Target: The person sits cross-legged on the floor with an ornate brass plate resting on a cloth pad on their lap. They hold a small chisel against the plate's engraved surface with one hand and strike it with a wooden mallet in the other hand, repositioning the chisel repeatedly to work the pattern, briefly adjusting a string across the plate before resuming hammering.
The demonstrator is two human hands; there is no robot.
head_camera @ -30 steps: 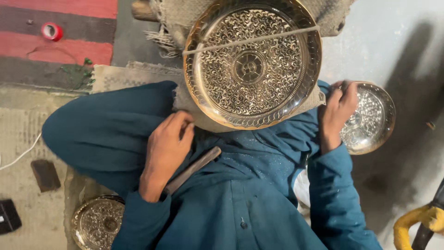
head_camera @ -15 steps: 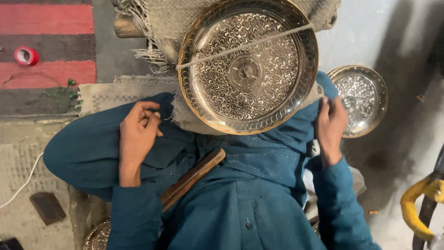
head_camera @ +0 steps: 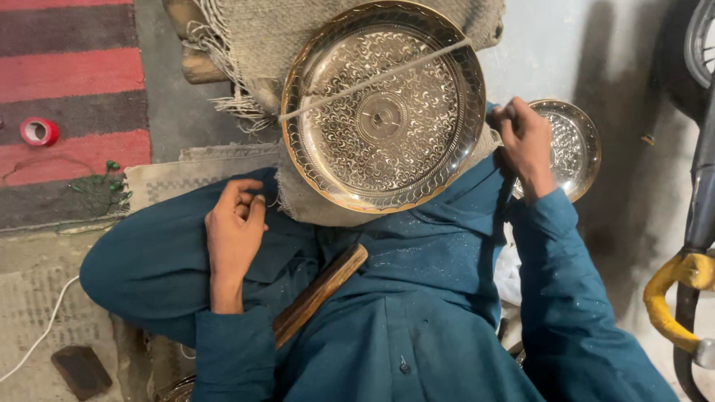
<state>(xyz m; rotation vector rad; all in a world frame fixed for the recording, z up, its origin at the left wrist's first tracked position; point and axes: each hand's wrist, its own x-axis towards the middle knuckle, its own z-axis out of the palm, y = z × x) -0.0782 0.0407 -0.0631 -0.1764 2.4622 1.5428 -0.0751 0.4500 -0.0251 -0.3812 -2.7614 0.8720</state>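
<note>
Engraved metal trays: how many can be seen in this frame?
2 clearly: the large tray propped on burlap at the knees, and a smaller tray behind the right hand. A metallic rim at the bottom edge may be a third, mostly hidden.

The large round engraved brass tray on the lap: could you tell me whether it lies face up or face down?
Face up: the large round engraved brass tray shows its patterned inside and raised rim.

No packages, labels, signs or screens are showing anywhere in this view; nothing here is carrying a printed wrapper, a tag or a display.
</note>
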